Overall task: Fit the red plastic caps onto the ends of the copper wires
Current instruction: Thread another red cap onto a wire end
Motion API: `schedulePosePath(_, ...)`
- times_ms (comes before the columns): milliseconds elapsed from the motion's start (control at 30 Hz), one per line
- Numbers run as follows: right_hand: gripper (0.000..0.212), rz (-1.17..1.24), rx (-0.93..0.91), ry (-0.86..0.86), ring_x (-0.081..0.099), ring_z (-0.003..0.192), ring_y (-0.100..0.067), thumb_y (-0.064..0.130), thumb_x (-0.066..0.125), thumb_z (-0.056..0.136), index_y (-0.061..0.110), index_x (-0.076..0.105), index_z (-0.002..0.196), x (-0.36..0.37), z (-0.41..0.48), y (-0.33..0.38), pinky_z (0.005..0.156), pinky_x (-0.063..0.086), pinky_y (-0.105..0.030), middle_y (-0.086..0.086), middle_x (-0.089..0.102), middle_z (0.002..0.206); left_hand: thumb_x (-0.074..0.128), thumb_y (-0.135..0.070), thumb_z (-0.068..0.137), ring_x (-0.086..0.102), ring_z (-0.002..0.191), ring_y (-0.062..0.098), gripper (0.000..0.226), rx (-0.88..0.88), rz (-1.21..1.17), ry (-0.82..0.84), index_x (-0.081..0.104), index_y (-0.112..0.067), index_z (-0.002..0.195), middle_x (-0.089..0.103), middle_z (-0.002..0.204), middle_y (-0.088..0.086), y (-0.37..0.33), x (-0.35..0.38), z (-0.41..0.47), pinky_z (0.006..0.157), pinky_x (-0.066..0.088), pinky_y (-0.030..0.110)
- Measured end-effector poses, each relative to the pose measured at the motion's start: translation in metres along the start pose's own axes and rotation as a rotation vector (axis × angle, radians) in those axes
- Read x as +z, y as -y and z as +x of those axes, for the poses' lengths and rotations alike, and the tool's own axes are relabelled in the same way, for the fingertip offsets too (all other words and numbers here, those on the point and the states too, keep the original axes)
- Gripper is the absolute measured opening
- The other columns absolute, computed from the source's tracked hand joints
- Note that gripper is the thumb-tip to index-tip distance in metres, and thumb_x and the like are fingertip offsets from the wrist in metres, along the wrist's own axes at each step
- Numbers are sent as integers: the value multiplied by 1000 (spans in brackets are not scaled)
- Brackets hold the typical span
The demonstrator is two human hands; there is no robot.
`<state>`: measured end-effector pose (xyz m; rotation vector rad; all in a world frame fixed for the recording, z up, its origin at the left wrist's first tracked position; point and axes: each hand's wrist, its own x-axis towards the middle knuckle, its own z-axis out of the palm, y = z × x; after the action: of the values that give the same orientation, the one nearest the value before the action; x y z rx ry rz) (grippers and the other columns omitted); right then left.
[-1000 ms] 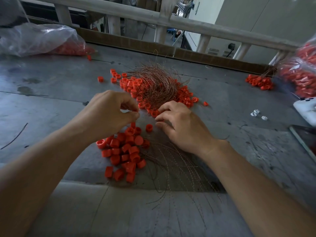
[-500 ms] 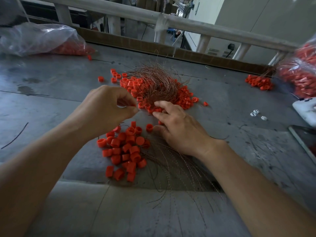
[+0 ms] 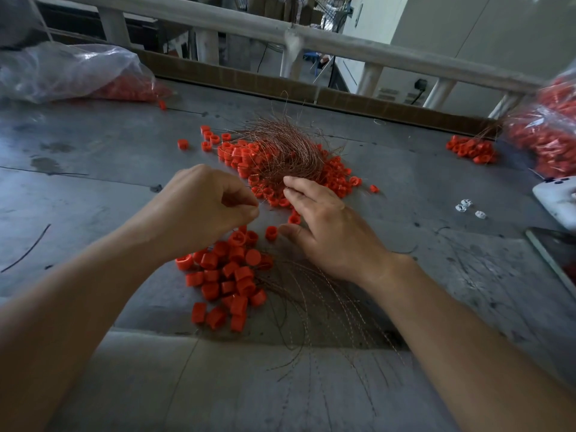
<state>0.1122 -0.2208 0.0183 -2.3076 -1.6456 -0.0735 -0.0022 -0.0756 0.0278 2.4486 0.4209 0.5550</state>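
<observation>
My left hand (image 3: 205,207) hovers over the table with its fingers curled, thumb and forefinger pinched on what looks like a thin copper wire, hard to make out. My right hand (image 3: 327,232) lies spread, forefinger tip at the near edge of the far cap pile (image 3: 336,176), thumb beside a single red cap (image 3: 271,232). A tangle of copper wires (image 3: 280,151) sits on that far pile. A nearer heap of red caps (image 3: 224,275) lies below my left hand. Loose copper wires (image 3: 314,310) fan out toward me from under my right wrist.
A plastic bag of red caps (image 3: 78,73) lies back left, another bag (image 3: 548,132) back right with a small cap pile (image 3: 470,149) beside it. Small white pieces (image 3: 467,208), a white device (image 3: 558,194) and a dark flat object (image 3: 554,251) sit at the right. A railing (image 3: 280,29) runs behind.
My right hand has reached forward from the lone cap to the far pile and spread its fingers. My left hand has lifted slightly, still pinched.
</observation>
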Motion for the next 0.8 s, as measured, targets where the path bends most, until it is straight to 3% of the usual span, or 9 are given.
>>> schedulePosePath(100,64,0,-11,-6,20,136,-10,44,45,90,5,31,140,0,-1,-1,100,6,-10,0,26,150,72,-29,73,66,63,8,20,-12,-28,3,61,-44,66,65,72,-16,-2,-1,-1,54,49,15)
schedulePosePath(167,65,8,-21,-13,22,135,-11,46,45,88,5,34,138,0,-2,-1,99,7,-9,-1,29,148,72,-29,72,64,68,1,16,-12,-42,-16,63,-42,68,66,76,-14,-1,-1,0,61,50,18)
schedulePosePath(267,65,18,-32,-26,24,135,-11,46,45,87,5,37,137,0,-2,-1,99,9,-9,0,32,147,73,-26,71,58,70,-14,18,-2,-63,-23,65,-41,65,65,67,-20,-2,-2,-1,54,41,3)
schedulePosePath(400,62,43,-37,-45,25,134,-11,43,48,88,5,39,136,1,-3,-2,99,10,-10,1,33,146,76,-21,72,57,63,-16,23,12,-68,37,66,-40,65,59,64,-37,-5,1,-2,52,36,-3)
schedulePosePath(500,44,55,-40,-92,33,129,-14,33,55,88,5,56,121,-1,-5,-3,97,17,-12,-1,40,142,76,-19,71,60,62,-10,27,23,-113,41,64,-42,63,59,70,-38,-6,0,-3,54,40,0)
schedulePosePath(600,15,105,-74,-283,50,113,-19,15,66,82,3,64,90,-5,-6,-1,91,36,-24,-8,55,124,75,-20,67,62,62,-6,24,35,-232,49,67,-42,61,66,71,-29,-11,-4,-4,57,44,2)
schedulePosePath(733,13,259,-117,-415,51,74,4,6,63,81,3,63,94,-7,-8,6,68,41,-15,0,61,90,75,-26,59,66,64,-2,26,83,-419,112,69,-44,77,70,71,-20,-21,-8,-9,62,49,6)
schedulePosePath(800,11,246,-151,-423,57,74,-8,6,62,82,3,67,92,-6,-9,6,67,45,-22,-3,64,83,68,-36,54,67,66,0,26,92,-456,126,69,-43,79,71,71,-18,-24,-9,-10,63,50,7)
